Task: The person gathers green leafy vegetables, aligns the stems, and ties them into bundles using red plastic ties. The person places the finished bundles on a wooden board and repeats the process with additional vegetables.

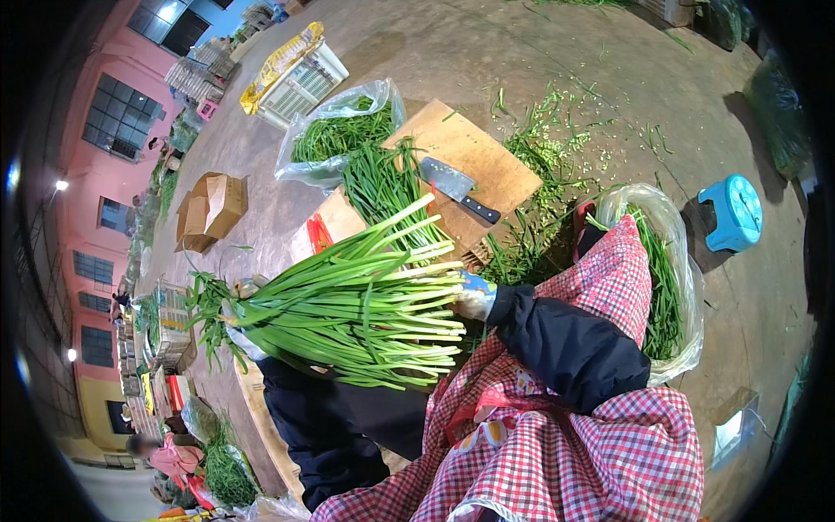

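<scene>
A large bunch of long green garlic chives [365,293] lies across the space before me, pale stem ends to the right. My left hand [242,329], in a pale glove, grips the bunch near its leafy tips. At the stem ends is my right hand [477,297], gloved with a blue patterned part; its fingers are hidden by the stalks. Just beyond, a cleaver [450,179] with a black handle rests on a wooden board [486,150]. Another pile of chives [381,179] lies beside the blade. Red ties [319,233] sit to the left of that pile.
A clear plastic bag of greens [342,134] stands beyond the board, another bag [685,326] at my right. Trimmings [554,137] litter the floor. A blue stool [732,213] stands far right; a cardboard box [212,209] and a white crate [303,85] are leftward. A person [176,453] sits lower left.
</scene>
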Motion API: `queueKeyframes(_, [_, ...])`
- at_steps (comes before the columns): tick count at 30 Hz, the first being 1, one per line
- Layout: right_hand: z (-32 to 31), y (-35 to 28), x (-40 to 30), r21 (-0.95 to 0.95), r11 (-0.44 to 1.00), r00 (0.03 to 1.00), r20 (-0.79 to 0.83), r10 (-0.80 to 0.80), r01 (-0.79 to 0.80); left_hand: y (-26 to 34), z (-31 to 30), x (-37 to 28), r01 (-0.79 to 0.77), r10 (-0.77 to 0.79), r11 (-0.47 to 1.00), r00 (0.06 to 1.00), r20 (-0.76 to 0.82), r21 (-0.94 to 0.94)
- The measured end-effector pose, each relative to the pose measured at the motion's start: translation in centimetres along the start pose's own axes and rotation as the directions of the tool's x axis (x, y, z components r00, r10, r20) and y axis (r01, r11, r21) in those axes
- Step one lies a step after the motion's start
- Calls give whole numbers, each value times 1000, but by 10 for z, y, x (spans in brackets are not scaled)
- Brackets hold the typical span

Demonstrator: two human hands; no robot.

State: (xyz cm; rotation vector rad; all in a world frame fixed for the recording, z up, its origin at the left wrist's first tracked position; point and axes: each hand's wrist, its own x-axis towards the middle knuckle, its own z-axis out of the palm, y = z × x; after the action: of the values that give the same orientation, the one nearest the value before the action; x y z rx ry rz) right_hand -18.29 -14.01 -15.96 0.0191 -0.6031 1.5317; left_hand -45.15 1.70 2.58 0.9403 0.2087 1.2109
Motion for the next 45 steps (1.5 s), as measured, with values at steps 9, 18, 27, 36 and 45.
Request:
queueKeyframes(9, [-18, -90, -52, -819, -503, 661, -542, 519, -277, 32, -29, 1, 318, -318, 929, 948, 34, -189])
queueKeyframes(18, [55, -69, 2, -518, 785, 934, -287, 213, -339, 24, -38, 2, 461, -454, 879, 887, 86, -119])
queueKeyframes(27, [48, -51, -16, -797, 474, 927, -334, 170, -373, -13, 20, -1, 223, -222, 966, 975, 20, -128])
queueKeyframes(36, [1, -88, -92, -811, 377, 891, -441, 109, -447, -1, 10, 4, 123, -123, 987, 992, 8, -99])
queueKeyframes(45, [81, -97, -37, -978, -156, 945, -81, -318, -136, 5, 3, 2, 210, -209, 978, 972, 104, -1])
